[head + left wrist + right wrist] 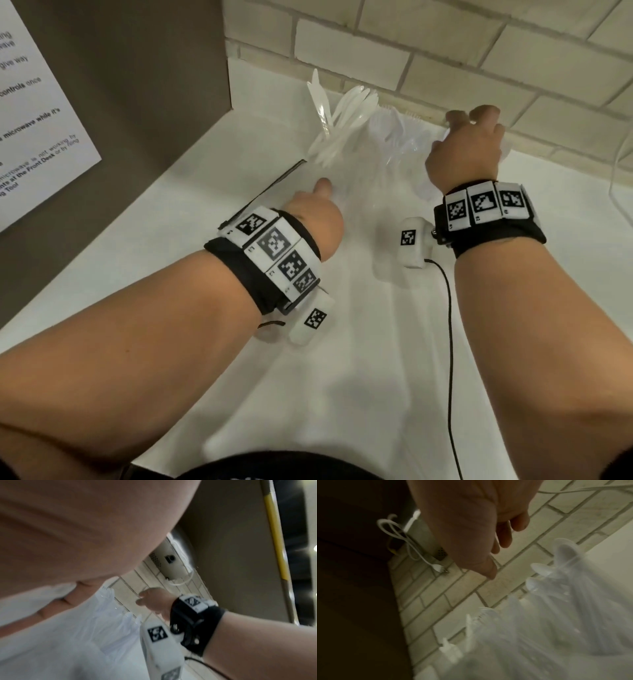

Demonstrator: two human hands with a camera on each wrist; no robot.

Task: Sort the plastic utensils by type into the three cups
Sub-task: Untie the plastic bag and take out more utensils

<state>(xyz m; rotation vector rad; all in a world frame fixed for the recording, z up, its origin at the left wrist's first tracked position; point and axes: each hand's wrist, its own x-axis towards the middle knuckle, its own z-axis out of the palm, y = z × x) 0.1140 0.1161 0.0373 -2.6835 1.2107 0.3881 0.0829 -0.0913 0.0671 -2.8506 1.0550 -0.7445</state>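
Observation:
Clear cups stand on the white counter [342, 359] by the tile wall. One holds white knives [330, 133]; beside it a cup holds forks [400, 133]. My left hand [318, 212] reaches to a blurred clear cup [363, 212] in front of them, thumb up, and in the left wrist view its fingers [51, 604] curl against the cup. My right hand [469, 144] hovers over the right-hand cups near the wall. In the right wrist view, the right hand [498, 558] holds nothing, fingers hanging loose above spoons [563, 550] and forks [481, 615].
A brown appliance with a paper notice [41, 120] blocks the left side. The tile wall [445, 51] closes the back. A white cable [616, 171] hangs at the right, and a black cable [448, 342] trails from my right wrist. A thin black strip [270, 188] lies by the left hand.

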